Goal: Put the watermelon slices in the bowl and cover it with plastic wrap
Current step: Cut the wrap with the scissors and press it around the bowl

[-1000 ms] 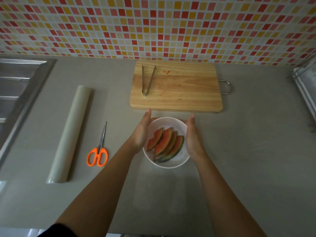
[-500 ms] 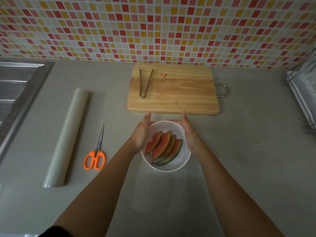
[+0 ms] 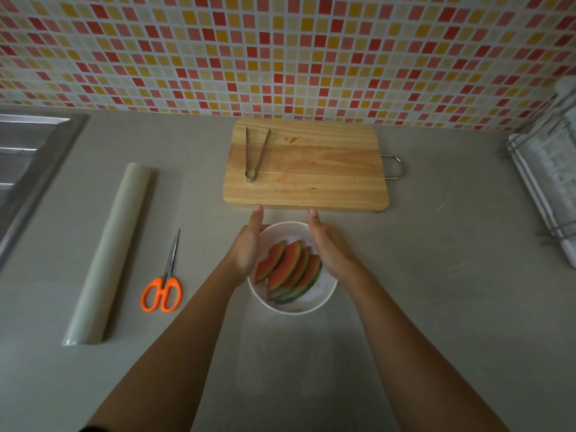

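The round white bowl (image 3: 293, 310) sits on the grey countertop (image 3: 436, 275), just short of the pale wooden cutting board (image 3: 311, 173) and its near edge, with four red, green-rinded watermelon slices (image 3: 288, 269) fanned inside. The left hand (image 3: 247, 247) and right hand (image 3: 327, 244) flank the bowl's far half — fingers straight, palms facing, gripping nothing — with their fingertips almost at the board's edge. The orange-handled scissors (image 3: 163, 285) and long pale roll of plastic wrap (image 3: 109, 254) lie well left. A wide stretch of counter runs right.

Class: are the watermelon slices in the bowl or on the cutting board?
In the bowl: the watermelon slices lie overlapped inside it; the cutting board bears tongs, no slices.
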Motion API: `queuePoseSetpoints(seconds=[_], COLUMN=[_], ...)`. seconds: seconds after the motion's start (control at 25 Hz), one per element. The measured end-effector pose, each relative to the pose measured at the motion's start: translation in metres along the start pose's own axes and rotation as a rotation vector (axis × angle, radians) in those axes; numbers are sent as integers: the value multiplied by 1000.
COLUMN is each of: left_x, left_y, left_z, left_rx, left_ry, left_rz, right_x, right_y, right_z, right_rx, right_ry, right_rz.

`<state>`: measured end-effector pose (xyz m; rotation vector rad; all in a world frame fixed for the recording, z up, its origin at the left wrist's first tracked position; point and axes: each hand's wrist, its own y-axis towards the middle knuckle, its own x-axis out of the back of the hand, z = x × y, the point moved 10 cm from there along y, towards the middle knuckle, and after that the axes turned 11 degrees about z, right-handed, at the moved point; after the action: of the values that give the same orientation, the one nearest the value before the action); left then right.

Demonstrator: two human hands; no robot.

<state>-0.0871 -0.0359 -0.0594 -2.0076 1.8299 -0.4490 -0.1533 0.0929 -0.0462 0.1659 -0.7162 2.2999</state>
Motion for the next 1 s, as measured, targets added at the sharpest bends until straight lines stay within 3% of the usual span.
queuePoseSetpoints(seconds=[0.12,0.24,0.32,0.4,0.48,0.64,1.0], left_x=[1,2,18,25,17,-29,-22], left_y=[-3,-7,-19,-42,-67,-86,-51], left_z=[-2,-2,7,19,43,43,10], left_rx=[24,40,3,-69,-96,-250,-250], left_ry=[10,16,-277,-490,-528,-569,-541], left_rz=[-19,31,-71,-181,-265,-151,-104], right_x=[3,1,7,18,8,-27,-11], right_y=[-2,3,2,-13,-40,-65,-45], right_z=[-2,-2,-2,-16,-36,-35,-10], right_rx=[-52,-83,-28,2,7,82,142], right_ry=[-56,1,278,540,680,932,876], right_rz=[-30,44,15,-126,-182,-80,-109])
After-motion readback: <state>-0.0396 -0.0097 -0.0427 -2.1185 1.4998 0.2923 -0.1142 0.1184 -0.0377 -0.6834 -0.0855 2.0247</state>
